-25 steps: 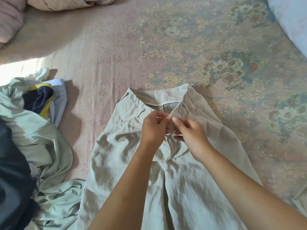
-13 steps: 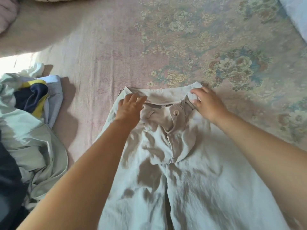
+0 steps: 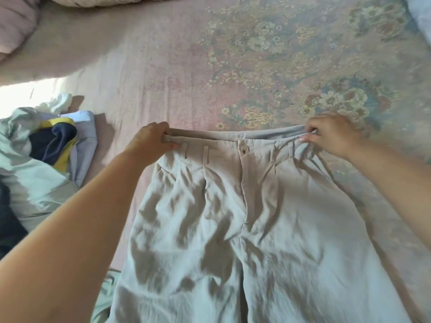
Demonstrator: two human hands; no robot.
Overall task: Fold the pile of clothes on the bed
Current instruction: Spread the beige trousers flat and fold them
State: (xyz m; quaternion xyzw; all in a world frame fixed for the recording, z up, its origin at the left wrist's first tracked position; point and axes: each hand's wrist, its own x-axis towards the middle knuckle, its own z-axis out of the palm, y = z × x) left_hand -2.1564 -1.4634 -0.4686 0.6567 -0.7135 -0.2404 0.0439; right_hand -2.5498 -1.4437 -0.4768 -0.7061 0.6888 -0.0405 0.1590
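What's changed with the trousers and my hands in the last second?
The hands left the fly and moved apart: the left hand now grips the waistband's left end, the right hand pinches its right end. The trousers are buttoned and pulled flat. The clothes pile stayed put.

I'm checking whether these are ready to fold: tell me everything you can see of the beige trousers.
The beige trousers, of thin, creased, linen-like cloth, lie front side up on the floral pink bedspread, waistband away from the camera and pulled straight. The waist button is fastened, the fly closed; belt loops and front pleats show. The left hand grips one waistband corner, the right hand pinches the other. The legs run out of view below.
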